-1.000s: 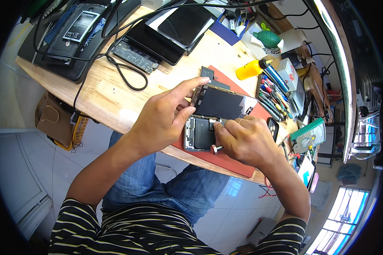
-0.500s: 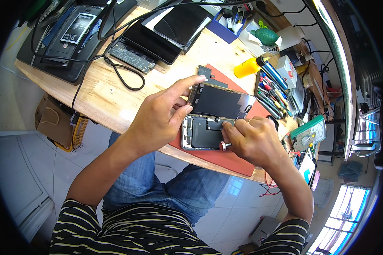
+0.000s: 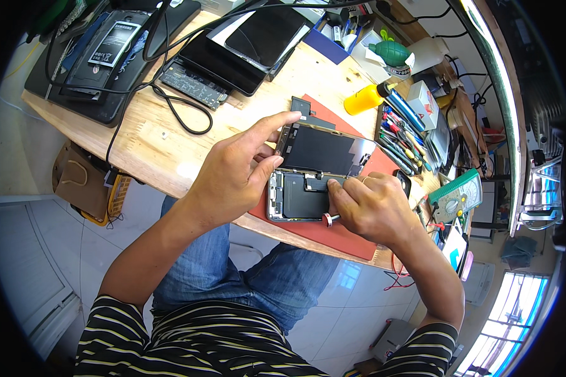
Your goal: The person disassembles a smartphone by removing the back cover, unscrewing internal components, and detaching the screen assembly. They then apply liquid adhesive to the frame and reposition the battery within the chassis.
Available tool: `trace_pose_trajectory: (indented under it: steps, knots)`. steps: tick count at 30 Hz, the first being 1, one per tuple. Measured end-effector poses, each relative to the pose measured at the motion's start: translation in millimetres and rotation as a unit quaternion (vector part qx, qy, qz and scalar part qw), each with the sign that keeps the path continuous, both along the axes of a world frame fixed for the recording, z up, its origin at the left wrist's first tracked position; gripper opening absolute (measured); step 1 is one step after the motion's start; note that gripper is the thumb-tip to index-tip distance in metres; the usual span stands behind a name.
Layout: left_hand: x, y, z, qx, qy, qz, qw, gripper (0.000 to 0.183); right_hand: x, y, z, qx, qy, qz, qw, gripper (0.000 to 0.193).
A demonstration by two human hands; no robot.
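An opened phone lies in front of me on a red mat. Its screen is raised along the far side of the body, inner side facing me. My left hand pinches the screen's left end between thumb and fingers. My right hand is closed over the right part of the body, its fingertips down at the inner parts. From under that hand sticks out the red-and-white round end of a small screwdriver; the hand hides its rest. Just beyond the screen lies a dark flat piece.
A yellow bottle and many pens and tools stand to the right, near a green meter. Further left are stacked dark devices, a circuit board and a looping black cable. A blue box sits behind.
My right hand and the screwdriver's end have shifted very slightly. My left hand keeps its hold on the screen, and the phone stays in nearly the same place.
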State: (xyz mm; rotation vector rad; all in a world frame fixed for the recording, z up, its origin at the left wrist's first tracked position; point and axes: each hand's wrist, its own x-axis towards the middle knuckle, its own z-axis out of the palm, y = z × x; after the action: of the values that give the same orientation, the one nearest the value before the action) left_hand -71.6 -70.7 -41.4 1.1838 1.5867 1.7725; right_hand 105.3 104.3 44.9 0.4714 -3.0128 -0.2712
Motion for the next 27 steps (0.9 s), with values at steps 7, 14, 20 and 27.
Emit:
trace_pose_trajectory:
  steps: [7, 14, 20, 27]
  knots:
    - [0, 0, 2, 0.003, 0.0, 0.003, 1.0, 0.06, 0, -1, 2, -0.034, 0.032, -0.034, 0.998, 0.03]
    - [0, 0, 1, -0.006, -0.004, 0.001, 1.0, 0.061, 4, 0, 1, 0.002, 0.057, -0.058, 0.997, 0.03]
    - [0, 0, 5, -0.009, -0.003, 0.003, 1.0, 0.061, 12, 1, -2, 0.004, 0.079, -0.066, 0.995, 0.03]
    - [0, 0, 2, -0.003, 0.002, 0.006, 1.0, 0.06, 17, 3, -9, -0.032, 0.094, -0.089, 0.991, 0.028]
